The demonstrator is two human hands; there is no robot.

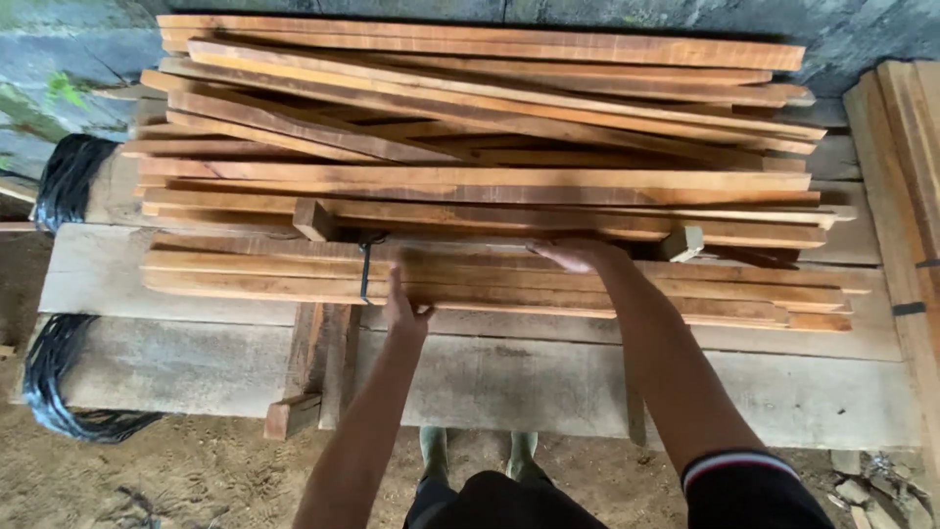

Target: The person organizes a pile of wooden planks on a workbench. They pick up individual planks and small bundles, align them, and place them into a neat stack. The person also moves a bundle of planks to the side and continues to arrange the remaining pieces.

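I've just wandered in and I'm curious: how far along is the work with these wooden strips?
Looks done: a lower bundle of strips lies squared up, with a dark strap around it. In hand: the left hand and the right hand both press on that bundle. Probably left: the loose, crisscrossed pile of strips behind is unbundled.

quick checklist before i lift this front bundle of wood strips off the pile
1. Left hand on the front bundle: ok, it rests flat on the front edge.
2. Right hand placed: ok, on the bundle's top, fingers toward the back.
3. Black strap around the bundle: cannot tell if tight.
4. Loose strips stacked behind: not ok, they lie crooked and could slide.
5. Small wooden blocks separating the layers: ok, in place.
6. Feet clear of the slab edge: ok.
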